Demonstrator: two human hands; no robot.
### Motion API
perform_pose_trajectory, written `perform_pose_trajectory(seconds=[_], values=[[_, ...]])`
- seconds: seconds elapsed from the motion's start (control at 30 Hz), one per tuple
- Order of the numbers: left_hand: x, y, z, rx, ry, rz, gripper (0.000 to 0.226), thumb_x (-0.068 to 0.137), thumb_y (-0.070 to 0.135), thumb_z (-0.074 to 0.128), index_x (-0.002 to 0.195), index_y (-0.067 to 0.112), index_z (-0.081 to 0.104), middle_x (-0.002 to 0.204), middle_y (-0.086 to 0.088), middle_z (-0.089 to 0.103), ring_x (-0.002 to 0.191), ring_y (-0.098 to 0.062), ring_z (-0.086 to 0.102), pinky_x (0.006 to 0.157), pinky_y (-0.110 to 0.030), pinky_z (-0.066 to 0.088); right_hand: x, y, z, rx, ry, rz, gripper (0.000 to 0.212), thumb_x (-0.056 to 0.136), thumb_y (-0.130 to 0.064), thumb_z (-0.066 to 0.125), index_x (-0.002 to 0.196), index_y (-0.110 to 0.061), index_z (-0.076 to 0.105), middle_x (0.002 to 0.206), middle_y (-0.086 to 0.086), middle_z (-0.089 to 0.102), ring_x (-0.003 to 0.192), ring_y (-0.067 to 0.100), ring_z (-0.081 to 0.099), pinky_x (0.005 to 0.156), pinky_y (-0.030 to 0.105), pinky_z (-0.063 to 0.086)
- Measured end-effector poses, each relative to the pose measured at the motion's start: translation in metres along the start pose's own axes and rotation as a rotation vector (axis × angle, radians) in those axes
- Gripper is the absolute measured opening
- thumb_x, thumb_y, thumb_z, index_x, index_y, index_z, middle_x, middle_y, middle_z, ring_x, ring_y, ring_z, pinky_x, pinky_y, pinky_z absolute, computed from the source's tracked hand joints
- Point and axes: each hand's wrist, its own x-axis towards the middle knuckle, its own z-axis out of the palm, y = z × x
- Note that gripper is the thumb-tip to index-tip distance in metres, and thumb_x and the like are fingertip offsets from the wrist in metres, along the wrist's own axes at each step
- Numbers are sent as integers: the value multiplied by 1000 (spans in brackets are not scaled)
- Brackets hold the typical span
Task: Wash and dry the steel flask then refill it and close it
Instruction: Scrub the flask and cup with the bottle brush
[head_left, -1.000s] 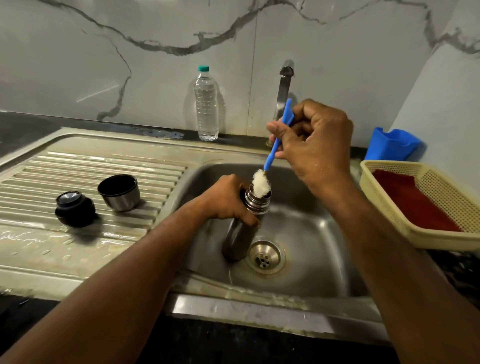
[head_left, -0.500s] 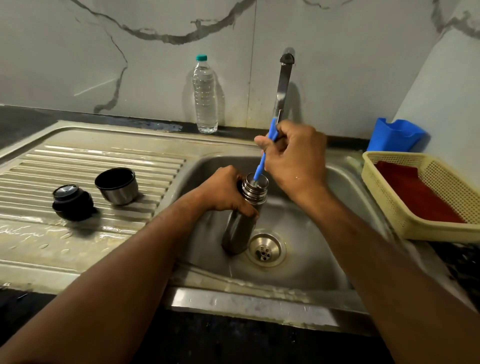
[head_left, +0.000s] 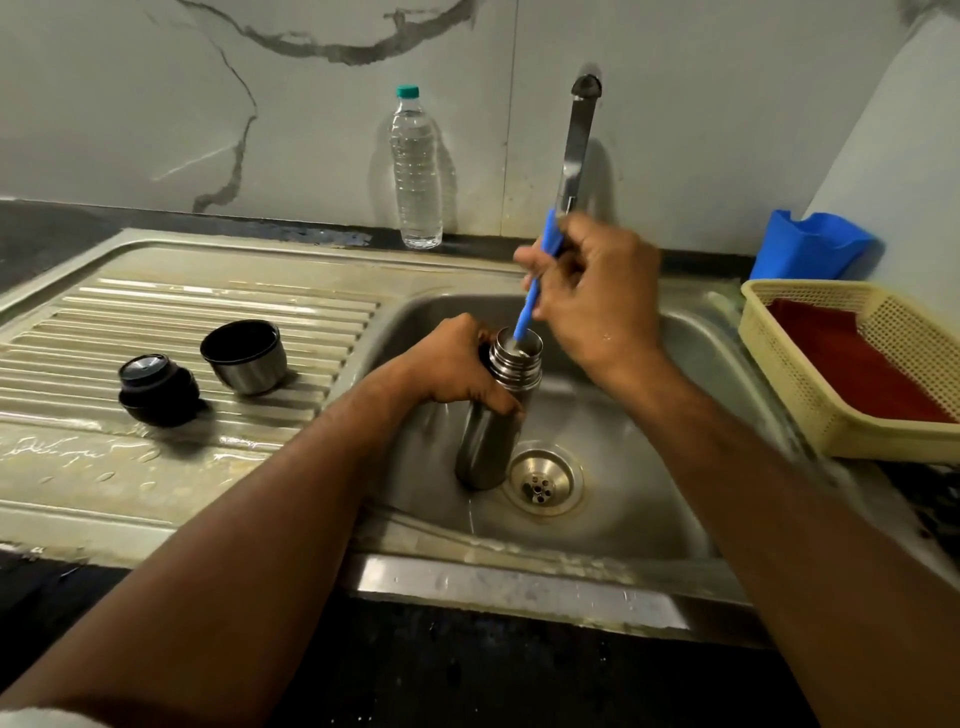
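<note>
Grey-veined marble wall (head_left: 156, 104) behind dark countertop (head_left: 47, 228)

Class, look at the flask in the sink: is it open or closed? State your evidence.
Open. The flask has a bare threaded mouth with a blue brush poking into it, and its cup and stopper sit apart on the drainboard.

A second ago the white bristle head of the blue-handled bottle brush (head_left: 529, 312) sat out in the open at the threaded mouth of the cylindrical steel flask (head_left: 496, 410). Now it is sunk inside the flask and hidden, with only the blue handle rising from the opening. The right hand (head_left: 592, 296), gripping that handle, has dropped lower, close above the flask's mouth. Over the last half second the brush and that hand have barely shifted.
</note>
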Motion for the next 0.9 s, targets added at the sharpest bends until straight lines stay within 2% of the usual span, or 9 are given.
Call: perform_pose_trajectory(seconds=[0.03, 0.17, 0.3, 0.43, 0.53, 0.6, 0.7, 0.83, 0.9], values=[[0, -1, 0, -11, -3, -1, 48, 53, 22, 103, 95, 20, 80, 88, 4, 80, 86, -8, 76, 85, -32, 63, -2, 0, 2, 2, -17, -11, 23, 94, -30, 74, 98, -7, 69, 83, -8, 73, 75, 4, 72, 68, 30, 63], [0, -2, -2, 5, -6, 18, 49, 53, 25, 104, 96, 20, 80, 90, 4, 81, 88, -8, 76, 88, -35, 63, 8, -5, -8, 24, 176, -144, 28, 96, -34, 72, 100, -7, 70, 87, -11, 73, 74, 0, 70, 69, 16, 58], [-1, -1, -2, -8, -21, 7, 51, 54, 25, 103, 99, 19, 80, 92, 4, 81, 89, -8, 76, 88, -33, 62, -4, 2, 4, 10, -31, -68, 23, 93, -27, 76, 97, -5, 69, 82, -7, 72, 73, 3, 71, 66, 29, 61], [0, -3, -3, -5, -19, 10, 48, 55, 22, 104, 96, 21, 80, 89, 6, 80, 84, -2, 74, 78, -20, 58, 4, -4, -4, 62, 155, -136, 28, 98, -30, 70, 101, -3, 69, 85, -11, 72, 78, 1, 72, 67, 23, 61], [-2, -3, -4, -9, -13, 1, 45, 56, 21, 103, 94, 22, 78, 88, 5, 80, 83, -4, 74, 78, -22, 58, -8, -4, 9, 39, 1, -100, 23, 97, -28, 72, 99, -5, 68, 81, -15, 71, 74, 0, 71, 66, 33, 62], [-2, -3, -4, -23, -23, -1, 46, 56, 23, 103, 94, 24, 78, 88, 6, 80, 83, -4, 75, 79, -23, 58, -9, -2, 9, 64, 41, -129, 27, 98, -31, 68, 100, -4, 69, 83, -4, 75, 73, 8, 73, 64, 35, 62], [-1, -3, -3, -1, -10, 29, 49, 50, 29, 104, 92, 23, 80, 85, 6, 80, 84, -7, 75, 79, -28, 61, 2, -2, -1, 81, 149, -164, 30, 99, -33, 67, 100, -3, 69, 83, -2, 75, 74, 8, 73, 67, 29, 61], [-2, -1, -3, -6, -13, 20, 45, 52, 26, 104, 89, 22, 79, 83, 7, 80, 81, -6, 75, 80, -27, 62, -5, 7, 8, 96, -48, -1, 25, 97, -28, 71, 100, -4, 66, 82, -4, 73, 75, 6, 74, 66, 33, 64], [-2, -1, -3, 4, -12, 14, 45, 52, 27, 104, 88, 24, 78, 84, 7, 79, 81, -4, 74, 79, -23, 59, 2, 6, 1, 121, 34, -23, 24, 98, -28, 69, 102, -4, 66, 83, -7, 71, 77, 5, 75, 67, 30, 64]])
